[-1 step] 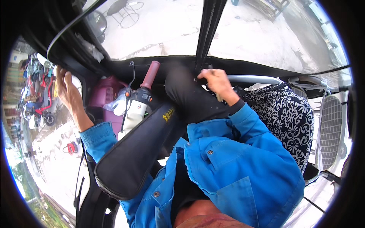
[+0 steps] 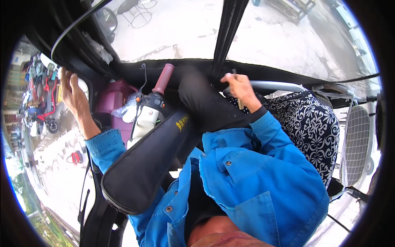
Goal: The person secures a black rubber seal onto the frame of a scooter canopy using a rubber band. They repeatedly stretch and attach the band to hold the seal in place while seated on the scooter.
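Note:
My left hand point(image 2: 75, 96) is raised at the far left, fingers stretched upward beside the dark door frame point(image 2: 73, 51) of the vehicle; whether it touches is unclear. Over by my knee, my right hand point(image 2: 243, 90) is closed around a slim tool point(image 2: 241, 105). A pale end sticks out below the fist and a dark end above; its exact kind is hard to make out. Between the hands are a handlebar with a dusty-red grip point(image 2: 163, 78) and white housing point(image 2: 145, 121). A black padded cover point(image 2: 142, 168) lies over my left arm.
A black-and-white floral seat cover point(image 2: 306, 131) is to my right, near a grey metal rail point(image 2: 275, 86). Ahead stands a clear windscreen with a black central post point(image 2: 228, 35). Beyond the left opening, a red scooter point(image 2: 49, 105) is parked. A checked pad point(image 2: 356, 144) is at far right.
My right hand has shifted slightly to the right with the slim tool, showing more of its dark upper end. My left hand keeps its pose; the whole view has moved a little.

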The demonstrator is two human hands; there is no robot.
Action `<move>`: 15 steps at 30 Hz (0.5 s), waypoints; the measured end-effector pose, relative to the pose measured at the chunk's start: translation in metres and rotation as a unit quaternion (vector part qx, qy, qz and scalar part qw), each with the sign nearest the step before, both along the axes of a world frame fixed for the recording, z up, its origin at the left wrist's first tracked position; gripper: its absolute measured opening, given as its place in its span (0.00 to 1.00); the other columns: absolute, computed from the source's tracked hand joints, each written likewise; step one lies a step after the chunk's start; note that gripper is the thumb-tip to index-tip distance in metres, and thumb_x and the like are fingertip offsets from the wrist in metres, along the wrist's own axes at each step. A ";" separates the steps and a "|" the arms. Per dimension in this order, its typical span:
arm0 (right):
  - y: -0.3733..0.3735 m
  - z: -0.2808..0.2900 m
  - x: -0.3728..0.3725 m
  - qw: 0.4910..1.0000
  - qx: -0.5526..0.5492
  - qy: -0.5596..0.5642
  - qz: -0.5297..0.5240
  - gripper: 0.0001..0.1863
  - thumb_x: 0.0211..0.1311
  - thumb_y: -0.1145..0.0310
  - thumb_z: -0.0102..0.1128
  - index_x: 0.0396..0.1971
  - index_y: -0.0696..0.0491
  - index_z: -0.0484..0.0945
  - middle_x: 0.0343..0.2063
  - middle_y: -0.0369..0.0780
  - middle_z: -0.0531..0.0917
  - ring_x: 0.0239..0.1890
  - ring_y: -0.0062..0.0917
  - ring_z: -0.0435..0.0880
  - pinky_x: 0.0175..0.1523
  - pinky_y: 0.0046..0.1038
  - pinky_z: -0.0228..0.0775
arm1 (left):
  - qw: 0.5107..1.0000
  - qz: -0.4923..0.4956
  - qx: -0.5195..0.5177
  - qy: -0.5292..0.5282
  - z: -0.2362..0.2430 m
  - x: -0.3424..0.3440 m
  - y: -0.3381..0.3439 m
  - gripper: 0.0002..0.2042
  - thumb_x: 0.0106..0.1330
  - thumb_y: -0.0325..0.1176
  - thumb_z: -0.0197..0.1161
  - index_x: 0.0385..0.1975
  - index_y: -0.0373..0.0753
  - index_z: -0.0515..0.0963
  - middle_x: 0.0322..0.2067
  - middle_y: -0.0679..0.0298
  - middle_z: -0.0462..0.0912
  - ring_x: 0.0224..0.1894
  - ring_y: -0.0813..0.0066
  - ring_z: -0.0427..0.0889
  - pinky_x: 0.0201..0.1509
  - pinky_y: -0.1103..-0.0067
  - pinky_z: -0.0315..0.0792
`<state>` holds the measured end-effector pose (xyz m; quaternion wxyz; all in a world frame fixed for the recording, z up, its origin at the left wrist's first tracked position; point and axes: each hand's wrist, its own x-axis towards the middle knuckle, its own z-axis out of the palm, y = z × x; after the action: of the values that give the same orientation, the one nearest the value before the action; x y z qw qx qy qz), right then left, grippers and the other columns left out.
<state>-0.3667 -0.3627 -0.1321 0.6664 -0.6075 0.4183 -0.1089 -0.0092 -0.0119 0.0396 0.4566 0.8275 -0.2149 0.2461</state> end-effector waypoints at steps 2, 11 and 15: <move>-0.016 -0.023 -0.009 0.999 0.029 -0.028 0.007 0.20 0.88 0.57 0.55 0.55 0.60 0.84 0.22 0.28 0.70 0.18 0.12 0.66 0.22 0.21 0.57 | 1.000 0.007 0.017 -0.008 0.000 0.001 0.001 0.28 0.80 0.43 0.62 0.77 0.41 0.75 0.63 0.52 0.85 0.68 0.58 0.82 0.73 0.68 0.73; -0.016 -0.098 0.062 0.994 0.105 0.030 0.025 0.16 0.84 0.66 0.54 0.61 0.57 0.80 0.38 0.33 0.78 0.26 0.18 0.74 0.25 0.24 0.66 | 1.000 -0.016 0.022 -0.007 0.008 -0.031 0.017 0.30 0.79 0.43 0.68 0.77 0.38 0.73 0.71 0.49 0.80 0.72 0.59 0.82 0.76 0.67 0.75; -0.047 -0.149 0.106 0.996 0.076 0.055 -0.008 0.13 0.78 0.68 0.56 0.53 0.56 0.83 0.33 0.33 0.78 0.26 0.19 0.77 0.25 0.27 0.68 | 0.997 -0.023 -0.076 0.014 0.032 -0.083 0.043 0.22 0.81 0.40 0.65 0.68 0.37 0.83 0.64 0.52 0.87 0.69 0.59 0.84 0.77 0.65 0.75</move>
<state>-0.2604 -0.4095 -0.2810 0.6861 -0.5565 0.4660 -0.0484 -0.0923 0.0310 0.0718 0.5264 0.7887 -0.2081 0.2396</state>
